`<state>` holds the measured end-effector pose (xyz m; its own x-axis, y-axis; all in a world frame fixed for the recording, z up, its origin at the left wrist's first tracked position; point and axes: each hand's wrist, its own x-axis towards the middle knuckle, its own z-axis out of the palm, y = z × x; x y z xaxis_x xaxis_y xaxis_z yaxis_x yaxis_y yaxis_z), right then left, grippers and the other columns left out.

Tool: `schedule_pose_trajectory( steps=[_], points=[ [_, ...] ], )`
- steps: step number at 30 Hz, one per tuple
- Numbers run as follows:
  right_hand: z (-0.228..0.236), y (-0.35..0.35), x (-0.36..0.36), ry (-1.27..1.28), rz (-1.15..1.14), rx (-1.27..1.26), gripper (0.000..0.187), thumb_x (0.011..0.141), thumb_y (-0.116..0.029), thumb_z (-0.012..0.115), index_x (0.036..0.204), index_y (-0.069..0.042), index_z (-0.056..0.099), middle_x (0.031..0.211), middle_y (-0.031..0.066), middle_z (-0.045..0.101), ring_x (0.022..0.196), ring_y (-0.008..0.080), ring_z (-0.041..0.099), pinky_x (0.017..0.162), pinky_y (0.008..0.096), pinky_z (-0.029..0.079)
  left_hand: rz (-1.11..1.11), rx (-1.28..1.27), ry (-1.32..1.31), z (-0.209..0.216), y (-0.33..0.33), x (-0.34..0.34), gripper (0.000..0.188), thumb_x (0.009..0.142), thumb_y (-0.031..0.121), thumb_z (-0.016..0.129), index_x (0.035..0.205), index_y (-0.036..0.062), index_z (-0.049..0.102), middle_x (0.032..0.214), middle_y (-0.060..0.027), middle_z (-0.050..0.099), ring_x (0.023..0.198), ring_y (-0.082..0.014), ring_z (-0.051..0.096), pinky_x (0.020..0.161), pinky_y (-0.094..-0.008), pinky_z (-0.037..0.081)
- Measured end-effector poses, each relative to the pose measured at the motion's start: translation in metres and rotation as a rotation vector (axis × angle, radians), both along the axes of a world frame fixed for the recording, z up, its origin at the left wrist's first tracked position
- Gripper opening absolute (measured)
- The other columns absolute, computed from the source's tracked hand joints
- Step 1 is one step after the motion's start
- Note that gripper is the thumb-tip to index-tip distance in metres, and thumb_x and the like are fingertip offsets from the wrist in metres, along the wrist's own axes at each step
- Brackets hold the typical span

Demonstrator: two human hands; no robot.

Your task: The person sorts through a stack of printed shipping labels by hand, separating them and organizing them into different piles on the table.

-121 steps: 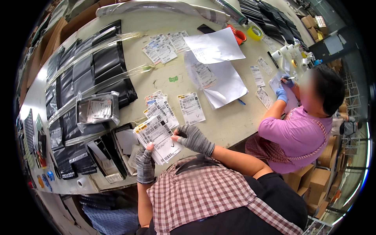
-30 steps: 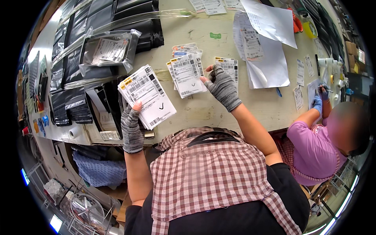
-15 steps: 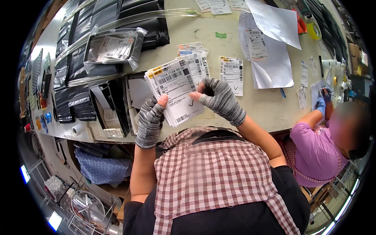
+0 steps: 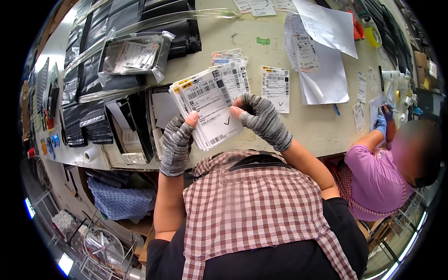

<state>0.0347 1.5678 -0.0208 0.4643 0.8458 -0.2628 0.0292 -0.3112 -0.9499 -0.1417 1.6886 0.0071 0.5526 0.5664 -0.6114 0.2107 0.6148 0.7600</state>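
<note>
A fanned stack of white shipping labels [image 4: 210,109] with barcodes and a handwritten tick is held up in front of me over the table edge. My left hand [image 4: 176,145], in a grey fingerless knit glove, grips its lower left side, thumb on top and the other fingers hidden beneath. At the right edge of the stack, my gloved right hand [image 4: 265,117] is closed with its thumb and bent forefinger at the top label. Just behind the stack lie more labels [image 4: 239,70], partly covered by it. A single label [image 4: 276,90] lies flat to the right.
On the left are black plastic mailing bags [image 4: 100,28], a clear-wrapped bin [image 4: 135,56] of labels and an open black box [image 4: 130,126]. White paper sheets [image 4: 326,79] lie at the right. A co-worker in a pink shirt [image 4: 373,175] writes with blue-gloved hands [image 4: 381,123] farther right.
The label stack has tilted slightly and shifted a little to the left in my hands. My right thumb has moved slightly along its edge. The table items look the same.
</note>
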Motion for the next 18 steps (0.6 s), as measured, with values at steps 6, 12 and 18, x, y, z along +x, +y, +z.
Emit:
schedule_pose_trajectory(
  steps=[6,12,18],
  points=[
    [0.004,-0.003,0.001,-0.077,0.015,-0.089,0.028,0.079,-0.022,0.070,0.072,0.000,0.056,0.058,0.0043,0.055,0.055,0.0078,0.048,0.052,0.0262,0.043,-0.033,-0.004,-0.060,-0.005,-0.001,0.004,0.038,0.086,0.027,0.064,0.109,-0.0035,0.059,0.097,-0.0099,0.065,0.084,-0.0145,0.062,0.074,-0.0252,0.050],
    [-0.004,-0.010,0.005,-0.177,0.003,-0.099,0.027,0.083,-0.025,0.067,0.074,0.000,0.060,0.056,0.0078,0.055,0.051,0.0118,0.050,0.050,0.0289,0.043,-0.055,-0.013,-0.015,-0.013,0.001,0.009,0.037,0.086,0.025,0.063,0.108,-0.0040,0.059,0.096,-0.0104,0.065,0.084,-0.0144,0.062,0.075,-0.0255,0.050],
    [-0.024,-0.034,0.022,-0.358,-0.018,-0.020,0.025,0.087,-0.026,0.060,0.085,-0.003,0.067,0.068,0.0141,0.064,0.059,0.0176,0.060,0.055,0.0302,0.046,-0.025,-0.013,0.006,-0.027,0.003,0.007,0.036,0.086,0.024,0.063,0.107,-0.0049,0.059,0.096,-0.0114,0.064,0.084,-0.0157,0.062,0.075,-0.0264,0.051]
  ],
)
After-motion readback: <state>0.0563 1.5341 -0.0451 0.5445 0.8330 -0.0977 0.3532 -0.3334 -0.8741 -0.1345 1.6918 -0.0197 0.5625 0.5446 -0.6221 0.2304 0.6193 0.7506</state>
